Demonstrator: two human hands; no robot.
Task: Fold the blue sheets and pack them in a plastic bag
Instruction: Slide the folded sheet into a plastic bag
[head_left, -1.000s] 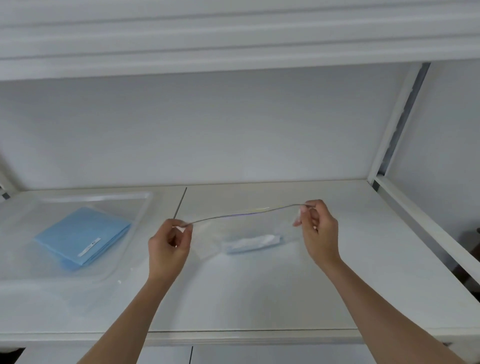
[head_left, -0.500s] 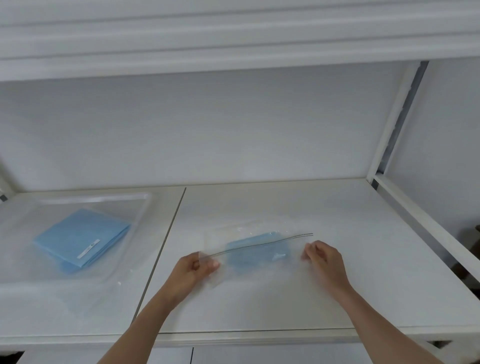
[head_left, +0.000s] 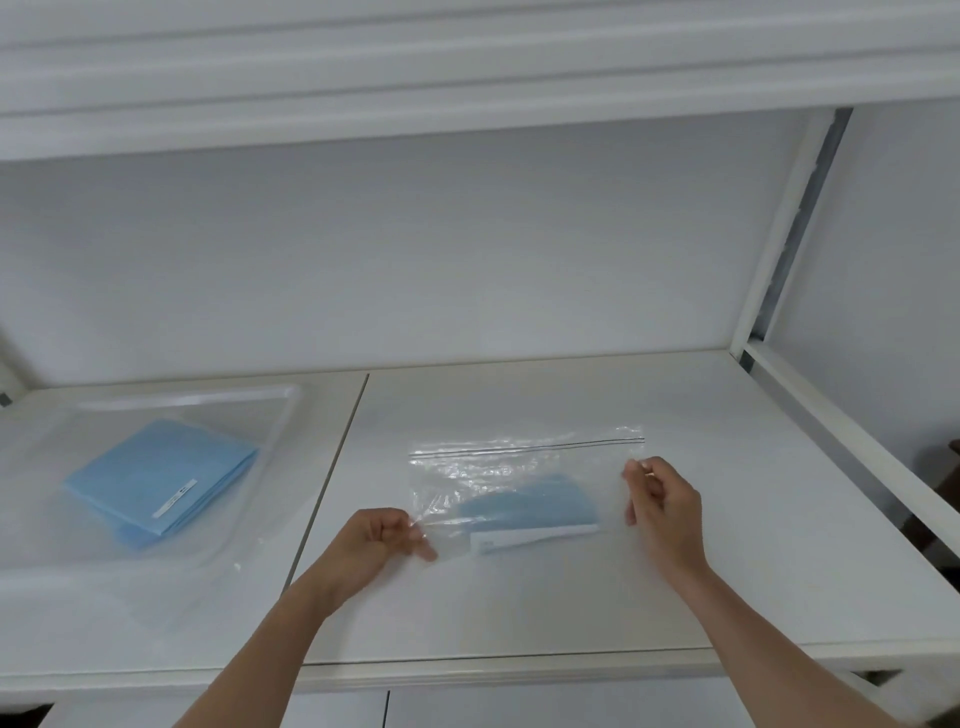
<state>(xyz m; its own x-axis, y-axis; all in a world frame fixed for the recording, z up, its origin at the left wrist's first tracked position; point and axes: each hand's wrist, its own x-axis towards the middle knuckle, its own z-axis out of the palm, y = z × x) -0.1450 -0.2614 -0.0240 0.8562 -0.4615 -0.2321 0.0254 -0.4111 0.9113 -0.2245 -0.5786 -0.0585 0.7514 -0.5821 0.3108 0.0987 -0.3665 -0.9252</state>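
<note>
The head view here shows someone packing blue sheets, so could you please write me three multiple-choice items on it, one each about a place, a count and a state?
1. Where does the stack of blue sheets lie?
A. in the clear tray on the left of the shelf
B. on the right of the shelf
C. on top of the plastic bag

2. How many hands hold the plastic bag?
A. none
B. one
C. two

3. In what state is the plastic bag?
A. empty
B. lying on the white shelf with a folded blue sheet inside
C. hanging from the upper shelf

Answers:
1 A: the stack sits inside the tray, left of the shelf seam.
2 C: the left hand pinches the bag's left edge and the right hand its right edge.
3 B: blue shows through the clear film, and the bag lies flat.
</note>
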